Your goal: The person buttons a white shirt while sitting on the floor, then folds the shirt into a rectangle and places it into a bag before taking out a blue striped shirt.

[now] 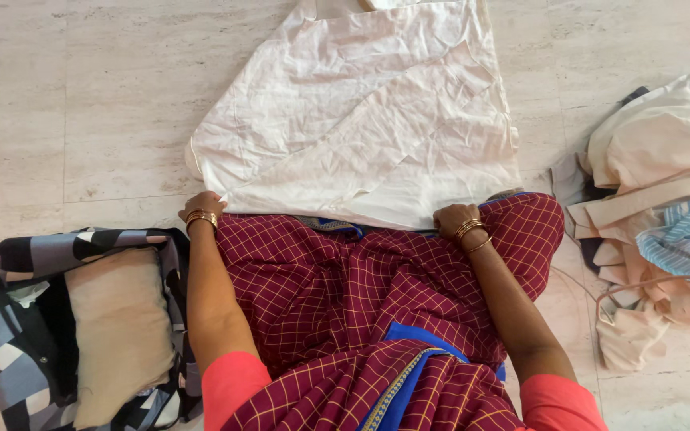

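Observation:
A cream-white cloth point(361, 112) lies spread on the pale stone floor, with one side folded diagonally over the middle. My left hand point(201, 204) grips its near left corner, fingers closed on the hem. My right hand point(454, 218) grips the near right edge. Both wrists wear gold bangles. My lap, covered in maroon checked fabric with a blue border point(361, 295), sits just under the cloth's near edge.
A black, grey and white patterned bag point(17, 263) lies open at the lower left with a beige folded item point(117, 327) inside. At the right lies a heap of crumpled clothes point(664, 191), peach, cream and blue-striped. Bare floor tiles point(105, 104) surround the cloth.

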